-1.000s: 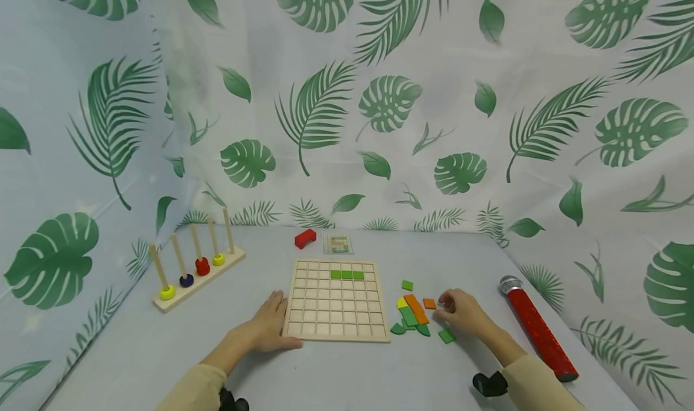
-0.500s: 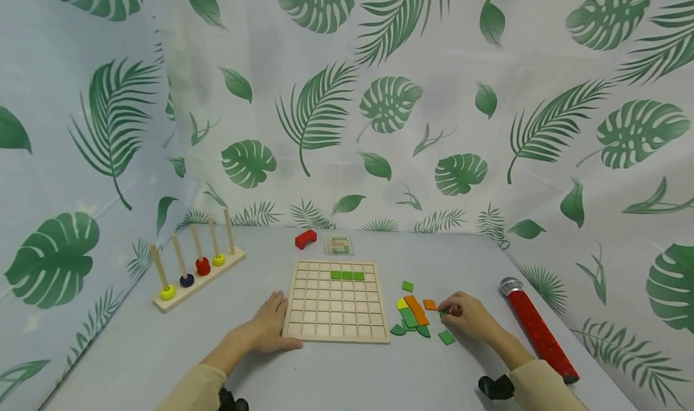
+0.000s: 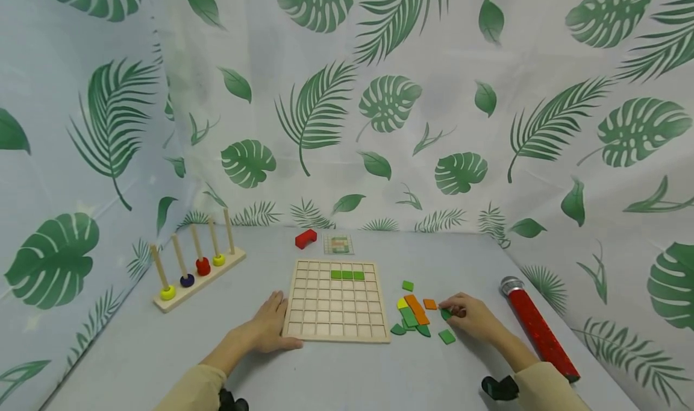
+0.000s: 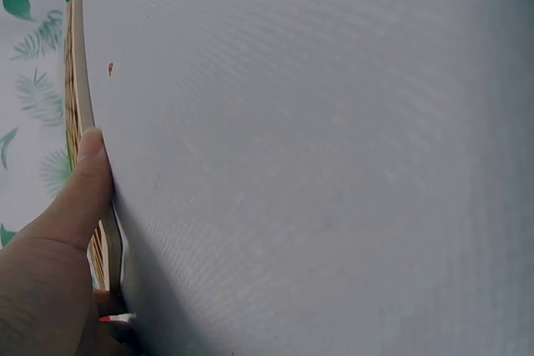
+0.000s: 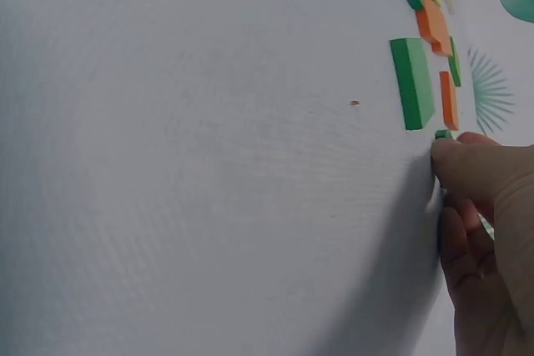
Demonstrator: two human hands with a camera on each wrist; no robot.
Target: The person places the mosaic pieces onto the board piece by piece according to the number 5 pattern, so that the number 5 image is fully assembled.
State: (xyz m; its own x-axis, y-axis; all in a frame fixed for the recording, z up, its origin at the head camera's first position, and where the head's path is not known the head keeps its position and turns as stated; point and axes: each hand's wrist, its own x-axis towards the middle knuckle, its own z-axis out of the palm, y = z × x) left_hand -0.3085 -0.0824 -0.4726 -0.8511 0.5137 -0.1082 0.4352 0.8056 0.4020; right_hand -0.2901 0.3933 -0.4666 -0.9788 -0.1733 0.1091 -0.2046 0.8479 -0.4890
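Observation:
My right hand [image 3: 470, 317] pinches a small dark green wooden piece [image 3: 446, 314] just above the tabletop, right of the loose pieces. In the right wrist view, the thumb hides most of that piece [image 5: 443, 134]. An orange square tile [image 3: 430, 304] lies just left of the fingertips, and a green square tile [image 3: 447, 337] lies nearer the front. My left hand [image 3: 268, 323] rests at the lower left corner of a wooden grid board [image 3: 336, 302], thumb along its front edge. Three green tiles [image 3: 347, 275] sit in a row near the board's top.
Loose orange, yellow and green pieces [image 3: 416, 310] lie right of the board, some overlapping. Behind it are a red block [image 3: 306, 238] and a pattern card [image 3: 338, 244]. A peg stand with rings [image 3: 200, 278] is at left. A red microphone [image 3: 539, 329] lies at right.
The right hand has taken hold of the dark green piece and shifted slightly right and toward the front. The left hand and the board have not moved.

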